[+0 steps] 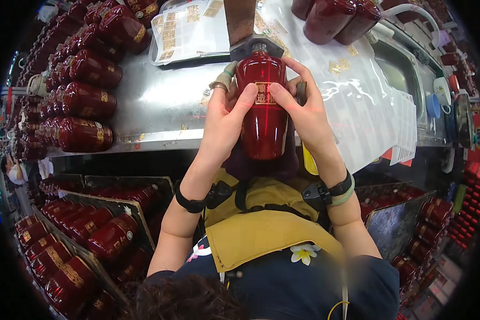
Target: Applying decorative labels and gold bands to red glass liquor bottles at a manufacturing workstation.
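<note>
A glossy dark-red bottle (264,130) lies between my two hands, its neck pointing away from me against a metal holder (240,24). Both thumbs press on a gold label (265,100) on the bottle's upper side. Thin red light lines cross the label. My left hand (225,109) grips the left side, with a light wrapping on its index finger. Around the right side closes my right hand (308,106); a dark object (301,93) shows beside its fingers, its kind unclear. The fingers under the bottle are hidden.
Rows of red bottles (93,100) stand on the metal bench (160,114) at left. A tray (162,61) carries sheets of gold labels (181,32). Backing sheets (357,106) cover the right side, beside a sink (402,74). Bottle crates (104,229) flank me below.
</note>
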A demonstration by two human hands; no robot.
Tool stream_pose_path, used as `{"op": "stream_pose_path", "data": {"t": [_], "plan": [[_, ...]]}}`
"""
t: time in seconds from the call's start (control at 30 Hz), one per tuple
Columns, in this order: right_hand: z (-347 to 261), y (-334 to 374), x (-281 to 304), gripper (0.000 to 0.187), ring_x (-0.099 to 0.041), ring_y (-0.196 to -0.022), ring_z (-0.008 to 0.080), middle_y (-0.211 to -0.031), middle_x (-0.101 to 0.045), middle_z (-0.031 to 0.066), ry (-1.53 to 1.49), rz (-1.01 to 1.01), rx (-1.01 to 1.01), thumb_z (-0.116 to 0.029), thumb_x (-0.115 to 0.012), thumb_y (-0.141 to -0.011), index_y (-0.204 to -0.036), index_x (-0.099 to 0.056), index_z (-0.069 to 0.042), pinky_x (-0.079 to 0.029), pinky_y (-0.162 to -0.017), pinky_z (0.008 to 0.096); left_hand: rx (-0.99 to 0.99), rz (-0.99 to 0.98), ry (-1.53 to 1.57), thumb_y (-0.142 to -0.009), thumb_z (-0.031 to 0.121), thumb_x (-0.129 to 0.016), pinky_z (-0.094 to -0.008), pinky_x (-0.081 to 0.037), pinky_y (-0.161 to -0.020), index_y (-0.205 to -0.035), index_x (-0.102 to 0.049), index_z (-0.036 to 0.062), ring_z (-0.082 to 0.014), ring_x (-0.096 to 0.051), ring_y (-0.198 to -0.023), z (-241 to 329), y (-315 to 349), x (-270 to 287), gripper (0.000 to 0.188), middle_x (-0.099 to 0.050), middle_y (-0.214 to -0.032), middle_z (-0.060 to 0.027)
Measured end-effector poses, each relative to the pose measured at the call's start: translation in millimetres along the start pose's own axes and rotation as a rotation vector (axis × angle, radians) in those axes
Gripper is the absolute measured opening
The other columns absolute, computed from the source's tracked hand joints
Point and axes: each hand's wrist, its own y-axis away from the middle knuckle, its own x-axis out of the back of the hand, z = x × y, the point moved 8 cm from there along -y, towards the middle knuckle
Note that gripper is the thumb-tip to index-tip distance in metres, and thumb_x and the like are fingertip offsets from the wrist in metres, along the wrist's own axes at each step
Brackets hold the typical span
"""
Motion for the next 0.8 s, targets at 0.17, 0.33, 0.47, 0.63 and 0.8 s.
{"op": "stream_pose_path", "data": {"t": [0.17, 0.33, 0.47, 0.63, 0.8], "plan": [[1, 0, 0, 0.064, -0.039, -0.073, 0.0046, -0.08, -0.041, -0.0068, -0.005, 0.007, 0.003, -0.024, -0.081, -0.089, -0.143, -0.052, -0.004, -0.035, -0.066, 0.0206, 0.003, -0.001, 0.013, -0.104, 0.015, -0.061, -0.0338, -0.047, -0.107, -0.154, -0.031, -0.0049, -0.0198, -0.056, -0.127, 1, 1, -1, 0.061, -0.054, -0.142, -0.0175], [0, 0, 0, 0.065, -0.04, -0.073, 0.005, -0.081, -0.042, -0.0067, 0.012, -0.001, 0.003, -0.023, -0.081, -0.089, -0.143, -0.052, -0.003, -0.035, -0.067, 0.0209, -0.01, 0.007, 0.007, -0.104, 0.015, -0.06, -0.0334, -0.047, -0.106, -0.153, -0.031, -0.0054, -0.0195, -0.057, -0.126, -1, 1, 0, 0.06, -0.055, -0.141, -0.0172], [2, 0, 0, 0.066, -0.04, -0.074, 0.0051, -0.081, -0.042, -0.0066, -0.003, 0.005, -0.005, -0.024, -0.081, -0.089, -0.144, -0.052, -0.003, -0.036, -0.067, 0.021, -0.019, 0.011, -0.009, -0.105, 0.016, -0.06, -0.0333, -0.047, -0.106, -0.153, -0.031, -0.0061, -0.0195, -0.057, -0.126, 1, 2, -1, 0.06, -0.055, -0.141, -0.0174], [-3, 2, 0, 0.055, -0.041, -0.076, 0.006, -0.084, -0.044, -0.0054, -0.058, -0.021, -0.004, -0.018, -0.074, -0.095, -0.143, -0.052, -0.003, -0.038, -0.071, 0.021, 0.007, 0.011, 0.001, -0.107, 0.019, -0.057, -0.0327, -0.045, -0.109, -0.154, -0.031, -0.0059, -0.0191, -0.055, -0.129, 1, 2, 0, 0.059, -0.053, -0.143, -0.0172], [-16, 20, 18, 0.033, -0.055, -0.097, 0.0099, -0.106, -0.059, 0.0035, -0.147, 0.047, -0.034, -0.003, -0.059, -0.101, -0.133, -0.055, 0.0, -0.046, -0.089, 0.0242, 0.013, -0.018, 0.08, -0.106, 0.019, -0.058, -0.0341, -0.041, -0.114, -0.156, -0.027, -0.0055, -0.0203, -0.049, -0.136, 4, 3, 3, 0.064, -0.048, -0.149, -0.0182]]}}
